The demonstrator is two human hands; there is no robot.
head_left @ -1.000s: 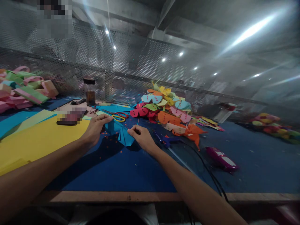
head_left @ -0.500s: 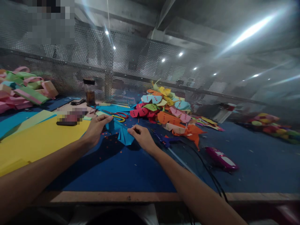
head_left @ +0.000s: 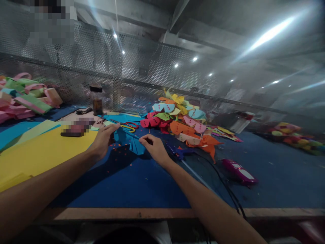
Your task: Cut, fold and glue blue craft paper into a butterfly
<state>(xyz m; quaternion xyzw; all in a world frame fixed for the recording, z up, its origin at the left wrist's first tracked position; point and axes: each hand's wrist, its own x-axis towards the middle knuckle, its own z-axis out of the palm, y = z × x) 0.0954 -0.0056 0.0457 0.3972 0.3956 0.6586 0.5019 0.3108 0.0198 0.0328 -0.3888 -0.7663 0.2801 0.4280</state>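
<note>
A folded blue paper piece (head_left: pixel 137 146) is held up just above the blue work surface, its pleated part hanging down. My left hand (head_left: pixel 104 137) pinches its left end between thumb and fingers. At the other end, my right hand (head_left: pixel 153 145) grips the paper with thumb and forefinger. Scissors (head_left: pixel 130 127) with red and yellow handles lie just behind the paper. Small red paper bits are scattered on the surface under it. The fingers partly cover both ends of the paper.
A pile of colorful folded paper shapes (head_left: pixel 182 127) stands behind my right hand. Nearby lie a dark blue glue gun (head_left: pixel 179 152) with its cable and a purple device (head_left: pixel 238 172). Left are yellow sheets (head_left: pixel 50 149), a phone (head_left: pixel 76 128) and a jar (head_left: pixel 97 101).
The blue paper's hanging part has shifted slightly right and up and turned a little. Both hands keep their pinch on it; the view has moved very slightly.
</note>
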